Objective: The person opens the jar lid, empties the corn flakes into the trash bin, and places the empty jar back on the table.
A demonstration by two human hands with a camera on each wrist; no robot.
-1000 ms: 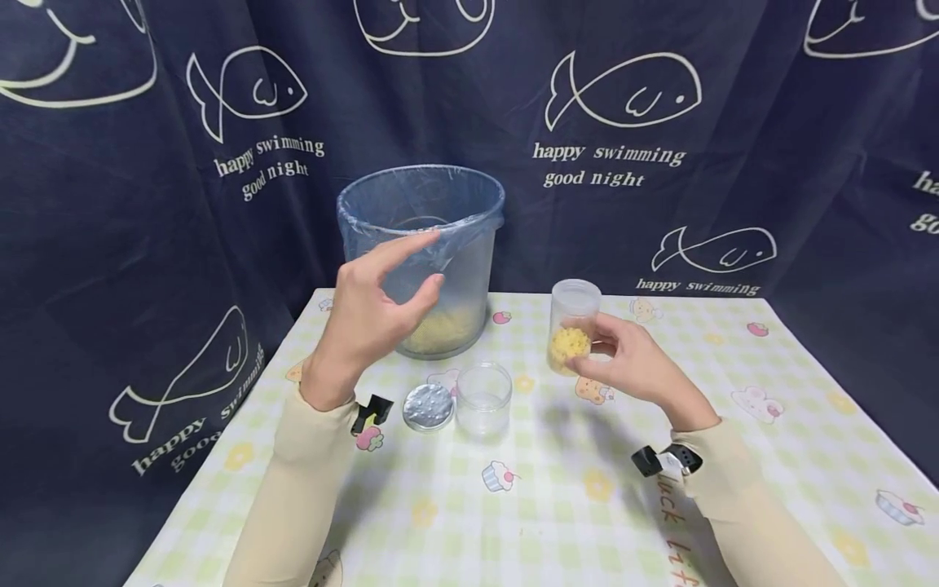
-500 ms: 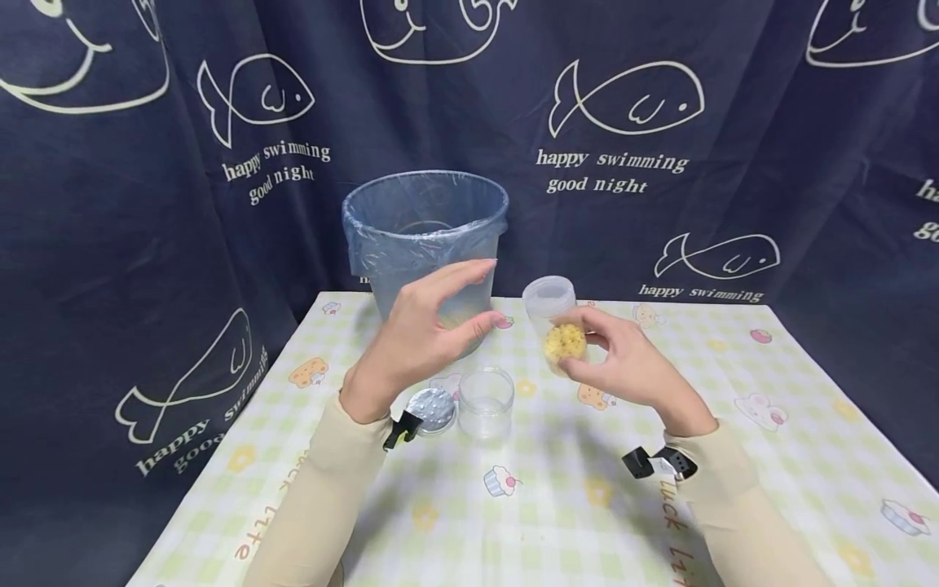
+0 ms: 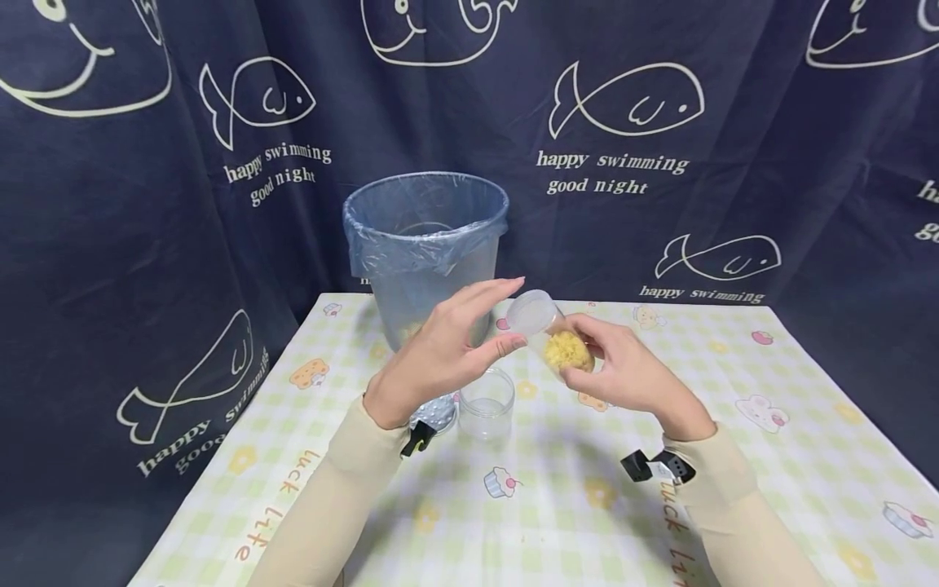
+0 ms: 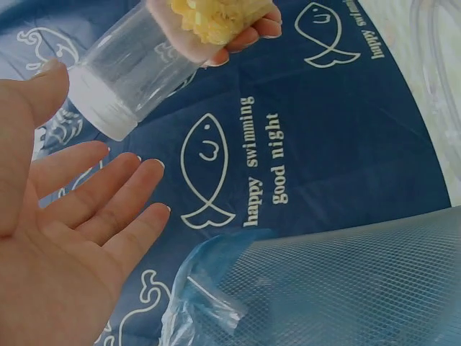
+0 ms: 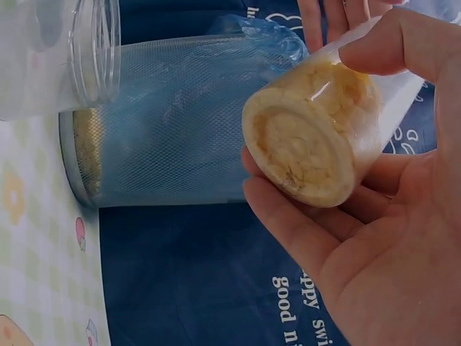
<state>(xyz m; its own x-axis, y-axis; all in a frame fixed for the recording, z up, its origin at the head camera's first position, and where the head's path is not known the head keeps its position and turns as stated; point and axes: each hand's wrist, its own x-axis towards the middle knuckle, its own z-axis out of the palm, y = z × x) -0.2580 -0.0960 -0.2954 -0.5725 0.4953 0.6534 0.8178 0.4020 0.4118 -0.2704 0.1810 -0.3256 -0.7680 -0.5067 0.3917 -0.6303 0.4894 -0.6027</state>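
Note:
My right hand [image 3: 623,359] grips a clear plastic jar [image 5: 317,137] around its lower part, above the table. Small yellow pieces [image 3: 568,350] lie gathered toward its base. The jar leans left, its translucent white lid [image 4: 101,104] toward my left hand [image 3: 458,334]. That hand is spread, thumb apart from the fingers, with the thumb tip right beside the lid and nothing in its grasp. Below the left hand, an open clear jar [image 3: 487,416] stands on the table. Beside it lies a silvery foil-like disc [image 3: 438,412], partly hidden by the left wrist.
A mesh bin [image 3: 399,293] lined with a blue plastic bag [image 3: 411,253] stands at the back left, with yellow matter at its bottom. The table [image 3: 557,522] has a checked, printed cloth. A dark blue curtain [image 3: 469,114] hangs behind.
My left hand has moved right and down, from before the bin to the jar's lid. My right hand has tilted the jar from nearly upright toward the left.

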